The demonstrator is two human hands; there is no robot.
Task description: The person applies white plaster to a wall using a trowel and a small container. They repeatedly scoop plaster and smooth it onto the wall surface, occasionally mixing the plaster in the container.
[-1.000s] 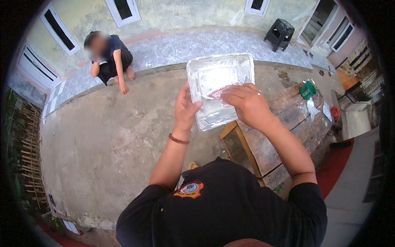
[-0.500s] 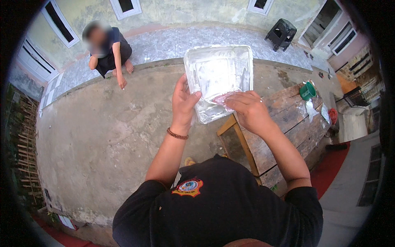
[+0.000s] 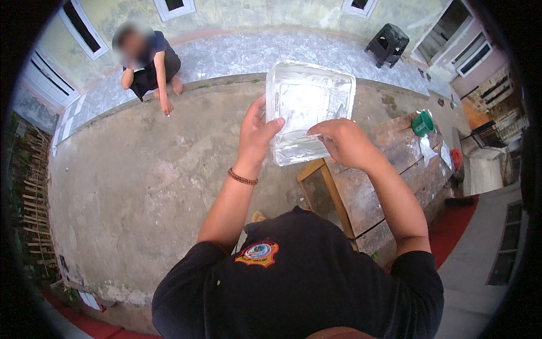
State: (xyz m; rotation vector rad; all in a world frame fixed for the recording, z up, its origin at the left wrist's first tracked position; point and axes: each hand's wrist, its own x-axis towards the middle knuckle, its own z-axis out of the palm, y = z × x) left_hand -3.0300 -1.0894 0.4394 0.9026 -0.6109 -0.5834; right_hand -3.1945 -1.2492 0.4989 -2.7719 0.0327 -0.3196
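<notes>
A shallow rectangular tray [image 3: 296, 101], silvery white and streaked inside, is held up in front of me, tilted so that its inside shows. My left hand [image 3: 258, 135] grips its left edge, thumb over the rim and fingers behind. Over the tray's lower right part is my right hand [image 3: 344, 141], fingers curled in and touching the inner surface. Whatever those fingers hold is hidden beneath them.
To the right stands a worn wooden table [image 3: 367, 186] with a green plastic cup [image 3: 422, 123] and whitish scraps [image 3: 427, 151]. A person [image 3: 149, 62] squats at the far left by the tiled ledge [image 3: 226, 59]. Black stacked stools [image 3: 387, 45] stand at the back right.
The tray has shifted slightly right and turned a little. My right fingers have curled in, and the crumpled pinkish piece seen under them before is out of sight.
</notes>
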